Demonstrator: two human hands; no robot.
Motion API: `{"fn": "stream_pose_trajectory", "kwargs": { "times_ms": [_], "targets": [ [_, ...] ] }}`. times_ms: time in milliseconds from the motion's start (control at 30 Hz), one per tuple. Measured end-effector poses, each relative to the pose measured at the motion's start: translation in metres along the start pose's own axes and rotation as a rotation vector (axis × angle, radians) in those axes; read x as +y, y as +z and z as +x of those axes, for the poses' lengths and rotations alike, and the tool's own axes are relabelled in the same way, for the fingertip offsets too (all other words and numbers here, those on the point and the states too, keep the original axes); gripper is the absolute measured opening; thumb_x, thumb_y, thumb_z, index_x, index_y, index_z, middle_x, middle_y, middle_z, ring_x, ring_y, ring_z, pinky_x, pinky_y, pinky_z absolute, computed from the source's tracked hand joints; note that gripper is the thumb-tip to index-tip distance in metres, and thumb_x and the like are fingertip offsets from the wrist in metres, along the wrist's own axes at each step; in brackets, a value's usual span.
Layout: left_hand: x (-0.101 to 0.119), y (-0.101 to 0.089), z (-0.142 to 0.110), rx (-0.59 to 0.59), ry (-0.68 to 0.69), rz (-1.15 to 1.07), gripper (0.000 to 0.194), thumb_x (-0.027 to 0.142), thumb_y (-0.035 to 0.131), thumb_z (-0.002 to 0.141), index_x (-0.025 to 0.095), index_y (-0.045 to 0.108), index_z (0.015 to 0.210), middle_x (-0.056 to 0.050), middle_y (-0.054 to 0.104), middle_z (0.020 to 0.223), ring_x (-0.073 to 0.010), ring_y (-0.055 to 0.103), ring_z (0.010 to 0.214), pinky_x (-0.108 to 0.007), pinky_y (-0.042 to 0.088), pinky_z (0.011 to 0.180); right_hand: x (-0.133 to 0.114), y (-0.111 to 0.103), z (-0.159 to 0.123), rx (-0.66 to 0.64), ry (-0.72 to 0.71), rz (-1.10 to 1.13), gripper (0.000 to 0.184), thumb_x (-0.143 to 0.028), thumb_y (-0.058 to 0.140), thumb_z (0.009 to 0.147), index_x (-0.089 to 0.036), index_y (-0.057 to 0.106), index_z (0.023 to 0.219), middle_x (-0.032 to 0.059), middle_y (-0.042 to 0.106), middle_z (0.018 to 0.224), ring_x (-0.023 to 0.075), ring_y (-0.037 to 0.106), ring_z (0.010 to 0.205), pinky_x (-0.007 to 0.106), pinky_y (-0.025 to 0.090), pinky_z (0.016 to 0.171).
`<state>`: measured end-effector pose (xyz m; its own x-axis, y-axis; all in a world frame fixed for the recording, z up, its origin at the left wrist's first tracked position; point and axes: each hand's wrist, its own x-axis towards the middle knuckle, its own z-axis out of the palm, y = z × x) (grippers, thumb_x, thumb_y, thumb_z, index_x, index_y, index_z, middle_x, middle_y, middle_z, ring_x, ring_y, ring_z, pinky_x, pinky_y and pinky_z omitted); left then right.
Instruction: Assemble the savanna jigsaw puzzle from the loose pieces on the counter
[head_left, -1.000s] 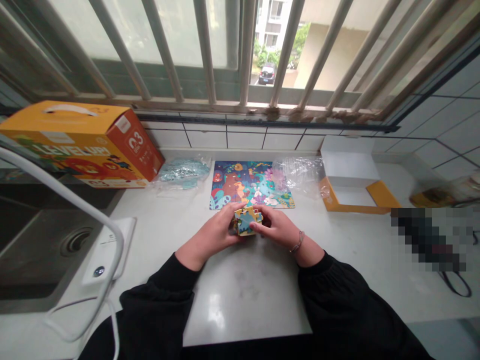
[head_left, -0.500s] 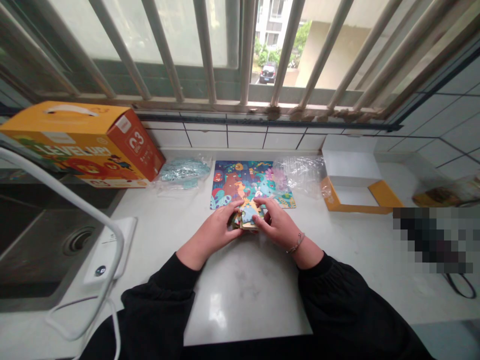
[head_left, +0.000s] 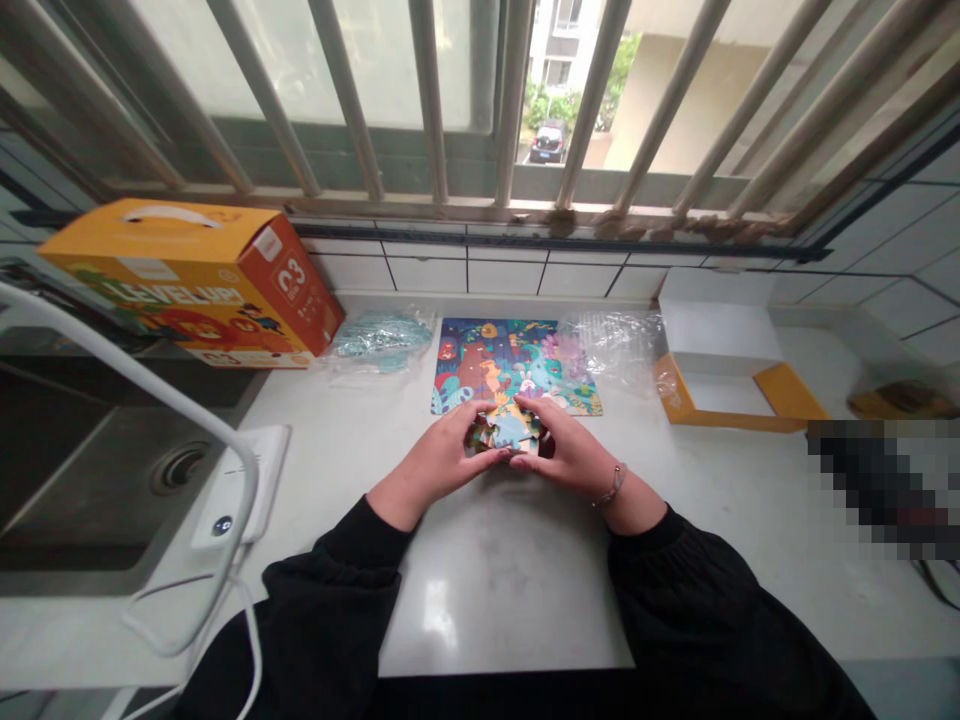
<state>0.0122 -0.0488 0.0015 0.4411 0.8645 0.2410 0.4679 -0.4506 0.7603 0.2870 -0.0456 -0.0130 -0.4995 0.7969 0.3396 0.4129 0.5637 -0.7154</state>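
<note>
Mid-frame, the left hand (head_left: 448,447) and right hand (head_left: 568,450) grip stacked jigsaw pieces (head_left: 511,430). The right thumb (head_left: 531,463) has slid nearer, uncovering their top.

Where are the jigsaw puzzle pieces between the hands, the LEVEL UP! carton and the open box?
Jigsaw puzzle pieces (head_left: 511,429): head view, on the top piece's printed face.
LEVEL UP! carton (head_left: 196,300): head view, on the printed front panel.
Open box (head_left: 739,419): head view, on its front wall.

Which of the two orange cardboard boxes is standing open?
The low, white-lined orange box at right: its lid is raised, while the tall orange box at left looks closed.
</note>
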Motion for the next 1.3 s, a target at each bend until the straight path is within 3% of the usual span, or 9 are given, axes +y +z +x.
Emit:
{"fn": "stream_pose_trajectory", "kwargs": {
  "times_ms": [133, 367, 500, 633, 733, 900, 1000, 1167, 1300],
  "targets": [
    [0.003, -0.003, 0.000, -0.035, 0.056, -0.061, 0.068, 0.041, 0.087, 0.095, 0.026, 0.057, 0.153, -0.016, 0.064, 0.160, -0.0345, 0.064, 0.149, -0.054, 0.052, 0.127, 0.002, 0.000, 0.000, -0.005, 0.018, 0.027, 0.081, -0.053, 0.084, 0.099, -0.025, 0.051, 0.167, 0.0197, 0.067, 0.148, 0.0366, 0.067, 0.135, 0.057, 0.059, 0.114],
    [0.010, -0.009, 0.000, -0.100, 0.008, -0.095, 0.083, 0.052, 0.093, 0.089, 0.028, 0.056, 0.160, -0.016, 0.066, 0.160, -0.0374, 0.065, 0.148, -0.057, 0.050, 0.128, -0.005, 0.000, 0.001, -0.010, 0.110, 0.063, 0.079, -0.048, 0.087, 0.096, -0.025, 0.053, 0.164, 0.0193, 0.066, 0.147, 0.0337, 0.071, 0.120, 0.052, 0.065, 0.098],
    [0.009, -0.009, 0.001, -0.070, -0.004, -0.102, 0.069, 0.052, 0.088, 0.094, 0.028, 0.062, 0.153, -0.014, 0.069, 0.153, -0.0358, 0.067, 0.143, -0.055, 0.053, 0.125, -0.010, 0.000, 0.000, -0.015, 0.141, 0.085, 0.081, -0.052, 0.086, 0.096, -0.026, 0.052, 0.164, 0.0175, 0.067, 0.145, 0.0247, 0.070, 0.096, 0.040, 0.066, 0.079],
    [0.009, -0.009, 0.000, -0.057, 0.000, -0.096, 0.065, 0.052, 0.087, 0.096, 0.027, 0.063, 0.151, -0.013, 0.071, 0.149, -0.0335, 0.070, 0.138, -0.051, 0.054, 0.123, -0.012, 0.002, 0.000, -0.016, 0.152, 0.115, 0.082, -0.054, 0.086, 0.096, -0.026, 0.051, 0.165, 0.0166, 0.066, 0.144, 0.0197, 0.068, 0.086, 0.037, 0.064, 0.075],
    [0.010, -0.011, 0.000, -0.051, -0.025, -0.103, 0.063, 0.050, 0.086, 0.097, 0.026, 0.063, 0.151, -0.014, 0.071, 0.150, -0.0332, 0.071, 0.137, -0.051, 0.054, 0.122, -0.009, 0.002, 0.000, -0.015, 0.145, 0.105, 0.084, -0.051, 0.088, 0.095, -0.025, 0.050, 0.165, 0.0176, 0.066, 0.145, 0.0217, 0.069, 0.090, 0.040, 0.066, 0.080],
    [0.010, -0.020, 0.001, -0.021, -0.032, -0.151, 0.061, 0.048, 0.082, 0.099, 0.024, 0.062, 0.151, -0.014, 0.070, 0.153, -0.0329, 0.068, 0.142, -0.051, 0.053, 0.124, -0.001, 0.002, 0.001, -0.016, 0.069, 0.045, 0.084, -0.049, 0.090, 0.093, -0.022, 0.052, 0.163, 0.0205, 0.065, 0.149, 0.0342, 0.070, 0.126, 0.051, 0.064, 0.101],
    [0.007, -0.029, 0.001, 0.029, -0.087, -0.153, 0.062, 0.050, 0.082, 0.098, 0.024, 0.062, 0.151, -0.015, 0.071, 0.151, -0.0319, 0.071, 0.136, -0.049, 0.058, 0.117, 0.000, 0.001, 0.001, -0.027, 0.056, 0.020, 0.083, -0.048, 0.093, 0.091, -0.024, 0.055, 0.160, 0.0200, 0.065, 0.150, 0.0371, 0.067, 0.136, 0.056, 0.061, 0.111],
    [-0.003, -0.037, 0.001, 0.055, -0.270, -0.106, 0.065, 0.056, 0.079, 0.096, 0.020, 0.063, 0.149, -0.010, 0.078, 0.115, -0.0259, 0.077, 0.097, -0.040, 0.063, 0.086, -0.004, 0.006, -0.001, -0.027, 0.089, -0.065, 0.102, -0.045, 0.102, 0.081, -0.027, 0.048, 0.165, 0.0189, 0.063, 0.155, 0.0384, 0.064, 0.144, 0.059, 0.056, 0.120],
    [-0.012, -0.028, -0.001, 0.022, -0.301, -0.250, 0.063, 0.056, 0.082, 0.094, 0.023, 0.064, 0.145, -0.006, 0.079, 0.103, -0.0265, 0.077, 0.093, -0.041, 0.063, 0.086, -0.012, 0.014, 0.001, -0.063, 0.175, -0.164, 0.108, -0.042, 0.102, 0.079, -0.031, 0.043, 0.168, 0.0176, 0.062, 0.158, 0.0389, 0.067, 0.141, 0.056, 0.061, 0.113]
  ]
}}
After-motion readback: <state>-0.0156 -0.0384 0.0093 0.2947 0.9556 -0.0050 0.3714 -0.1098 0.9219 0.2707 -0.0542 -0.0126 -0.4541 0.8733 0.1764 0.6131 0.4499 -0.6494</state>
